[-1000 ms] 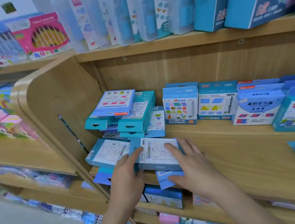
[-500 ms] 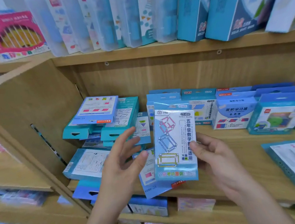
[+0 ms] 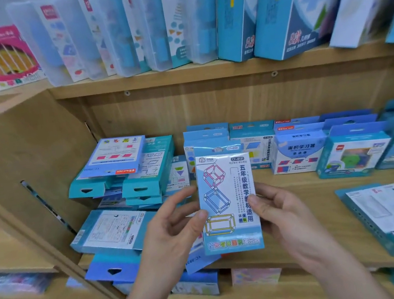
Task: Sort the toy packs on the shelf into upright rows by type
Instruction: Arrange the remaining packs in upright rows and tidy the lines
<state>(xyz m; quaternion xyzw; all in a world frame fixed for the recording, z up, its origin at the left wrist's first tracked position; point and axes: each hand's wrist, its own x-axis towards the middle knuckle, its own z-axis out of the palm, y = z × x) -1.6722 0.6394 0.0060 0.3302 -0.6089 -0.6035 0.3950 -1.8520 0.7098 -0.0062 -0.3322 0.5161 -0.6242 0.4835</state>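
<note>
A pack (image 3: 228,202) is held upright at centre frame, in front of the shelf (image 3: 320,196).
At left, a heap of packs (image 3: 115,159) lies flat. The left hand (image 3: 173,229) and right hand (image 3: 280,213) pinch the pack's side edges, thumbs in front. Standing packs (image 3: 299,153) line the back right.

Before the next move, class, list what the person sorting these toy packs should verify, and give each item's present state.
1. The CY-0131 pack is held upright, front facing: ok.
2. Grip by left hand and right hand on its edges: ok.
3. Matching row found, the standing CY-0131 pack directly behind: ok.
4. Free space in that row: cannot tell, hidden.
5. Packs in the left pile upright: not ok, they lie flat.
</note>
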